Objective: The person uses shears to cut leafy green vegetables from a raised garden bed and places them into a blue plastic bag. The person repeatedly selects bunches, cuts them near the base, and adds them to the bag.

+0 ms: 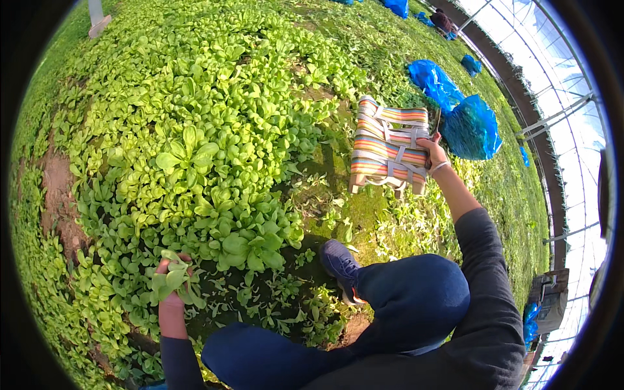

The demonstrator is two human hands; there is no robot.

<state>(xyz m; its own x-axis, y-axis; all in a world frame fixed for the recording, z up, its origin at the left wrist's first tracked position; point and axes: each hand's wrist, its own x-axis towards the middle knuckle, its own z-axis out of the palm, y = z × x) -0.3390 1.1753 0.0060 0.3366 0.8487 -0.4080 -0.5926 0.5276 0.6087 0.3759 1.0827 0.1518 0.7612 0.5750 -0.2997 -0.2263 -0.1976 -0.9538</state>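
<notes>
My left hand [171, 296] is closed around a small bunch of picked leafy greens [176, 279], just above the edge of the dense bed of green plants [234, 122]. Leaves cover part of its fingers. Out ahead on the right, my right hand [434, 152] grips the side of a small folding stool [390, 151] with striped fabric, pale straps and wooden legs. The stool is tilted over trampled, mossy ground. A thin strip [438, 119] sticks up beside the right hand; whether it is a knife I cannot tell.
Filled blue plastic bags [472, 127] lie just beyond the stool, with more farther back. My shoe [340, 267] stands at the bed's edge. A person [441, 22] crouches far off near the greenhouse wall. A pale post [96, 17] rises at top left.
</notes>
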